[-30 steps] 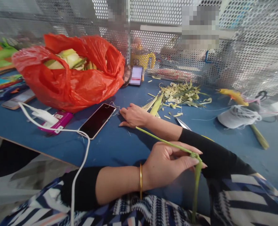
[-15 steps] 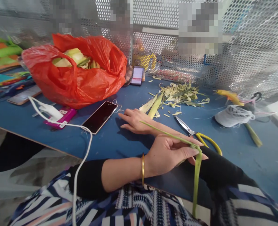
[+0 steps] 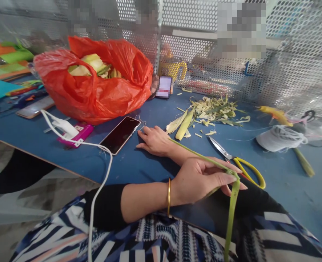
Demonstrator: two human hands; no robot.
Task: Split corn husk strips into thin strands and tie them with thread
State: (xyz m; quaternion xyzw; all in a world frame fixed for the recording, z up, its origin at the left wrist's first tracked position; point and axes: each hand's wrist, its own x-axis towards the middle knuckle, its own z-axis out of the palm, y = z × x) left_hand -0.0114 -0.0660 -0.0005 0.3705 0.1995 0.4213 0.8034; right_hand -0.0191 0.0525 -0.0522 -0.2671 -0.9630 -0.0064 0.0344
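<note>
My left hand (image 3: 195, 180), with a gold bangle at the wrist, pinches a knotted or folded green leaf strip (image 3: 233, 211) between thumb and fingers. One thin end slants up left across my right forearm; a wider end hangs toward my lap. My right hand (image 3: 155, 141) reaches across beneath it and rests on the blue table, fingers bent and apart. Nothing shows in it. Its fingertips lie close to a black-screened phone (image 3: 121, 134) and a loose thin thread (image 3: 141, 120). Right of my hands lie yellow-handled scissors (image 3: 233, 158), blades slightly parted.
A red plastic bag (image 3: 106, 98) of pale husk-like leaves stands at the back left. Leaf scraps (image 3: 215, 111) lie near the mesh partition (image 3: 199, 43). A white thread spool (image 3: 279, 139) sits at right. A white cable (image 3: 99, 193) runs from a purple power block (image 3: 80, 136) over the table edge.
The whole view has shifted, so things appear farther right. My right hand's fingers have drawn in and bent a little. My left hand keeps its pinch on the leaf strip.
</note>
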